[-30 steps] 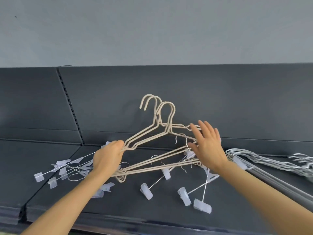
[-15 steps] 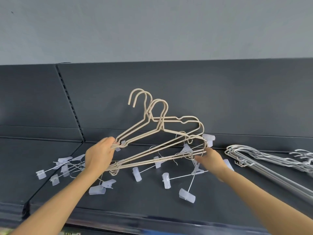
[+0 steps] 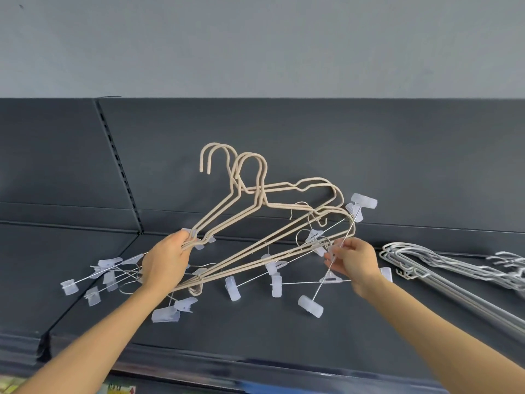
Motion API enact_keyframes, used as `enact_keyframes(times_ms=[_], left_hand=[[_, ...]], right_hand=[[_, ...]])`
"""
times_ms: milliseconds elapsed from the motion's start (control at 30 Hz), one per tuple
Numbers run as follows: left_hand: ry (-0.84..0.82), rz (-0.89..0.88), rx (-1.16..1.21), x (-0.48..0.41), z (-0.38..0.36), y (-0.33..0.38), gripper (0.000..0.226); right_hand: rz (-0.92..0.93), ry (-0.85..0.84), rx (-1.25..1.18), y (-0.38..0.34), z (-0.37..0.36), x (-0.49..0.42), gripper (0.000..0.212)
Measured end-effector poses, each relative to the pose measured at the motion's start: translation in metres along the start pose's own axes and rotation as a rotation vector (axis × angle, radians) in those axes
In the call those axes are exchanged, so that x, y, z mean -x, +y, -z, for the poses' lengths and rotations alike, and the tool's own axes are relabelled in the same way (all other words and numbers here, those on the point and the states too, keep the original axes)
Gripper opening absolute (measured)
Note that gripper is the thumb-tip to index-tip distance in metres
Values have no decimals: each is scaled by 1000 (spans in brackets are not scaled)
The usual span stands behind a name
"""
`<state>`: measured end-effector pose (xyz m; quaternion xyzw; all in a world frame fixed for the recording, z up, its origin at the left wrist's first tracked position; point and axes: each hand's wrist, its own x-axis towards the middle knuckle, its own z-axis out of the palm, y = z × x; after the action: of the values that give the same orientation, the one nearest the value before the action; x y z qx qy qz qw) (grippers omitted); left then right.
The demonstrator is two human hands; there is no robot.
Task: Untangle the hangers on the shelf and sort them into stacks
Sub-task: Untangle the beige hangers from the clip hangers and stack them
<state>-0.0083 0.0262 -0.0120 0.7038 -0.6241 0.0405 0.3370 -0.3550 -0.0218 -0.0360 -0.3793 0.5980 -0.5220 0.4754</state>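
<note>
Beige hangers (image 3: 258, 194) are held tilted above the shelf (image 3: 284, 336), one end clasped in the left grip (image 3: 166, 263). A clip hanger (image 3: 310, 306), tangled among them, is pinched at its rod by the right grip (image 3: 355, 261). Silver hangers (image 3: 426, 263) are seen lying at right.

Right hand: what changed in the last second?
The right hand left the right end of the beige hangers, dropped lower and pinched a clip hanger by its rod, now tilted up. The left hand still grips the beige hangers; silver hanger stack unmoved.
</note>
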Motion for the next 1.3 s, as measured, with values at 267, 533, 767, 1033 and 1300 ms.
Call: enact_keyframes(times_ms=[267,533,767,1033,1300], left_hand=[[11,29,9,1,1,2,38],[-56,14,20,5,-1,3,26],[-45,57,-7,8,-1,-5,26],[-18,84,9,12,-3,-7,31],[15,38,79,12,8,6,46]], right_hand=[[-51,74,-83,0,1,5,7],[-107,88,-245,-4,-6,13,10],[-212,66,-248,-4,-1,26,14],[-380,-18,-241,16,22,30,7],[-471,-62,116,24,30,29,20]])
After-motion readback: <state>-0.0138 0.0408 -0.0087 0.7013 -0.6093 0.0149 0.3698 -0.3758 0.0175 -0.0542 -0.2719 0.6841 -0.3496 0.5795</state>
